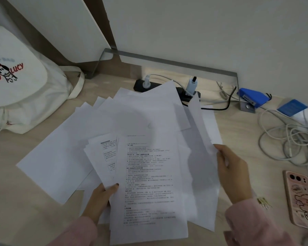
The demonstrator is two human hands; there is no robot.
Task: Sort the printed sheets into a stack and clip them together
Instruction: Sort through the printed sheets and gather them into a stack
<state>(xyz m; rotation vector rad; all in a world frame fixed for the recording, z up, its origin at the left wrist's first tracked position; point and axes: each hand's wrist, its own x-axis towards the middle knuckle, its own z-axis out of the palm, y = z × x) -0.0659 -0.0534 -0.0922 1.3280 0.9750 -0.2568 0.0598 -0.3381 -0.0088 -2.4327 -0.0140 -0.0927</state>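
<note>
Fingers first, from my remote feed: the left hand (100, 196), at about seven o'clock, pinches the gathered printed sheets (149, 183), thumb pressed on top and the other fingers hidden beneath the paper. I judge that grip is what keeps the text-up bundle from fanning out. At four o'clock the right hand (233, 171) closes finger and thumb on the near edge of a lifted sheet (200, 125), which stands tilted on edge above the pile, apparently held up so it can be turned and laid onto the bundle. The loose sheets (96, 132) lie blank side up, spread over the desk (242, 139) from nine to twelve o'clock, not yet collected. The paper clips (264, 203) sit at five o'clock, beside a phone (299, 197) and near the right hand, handy for the clipping.
</note>
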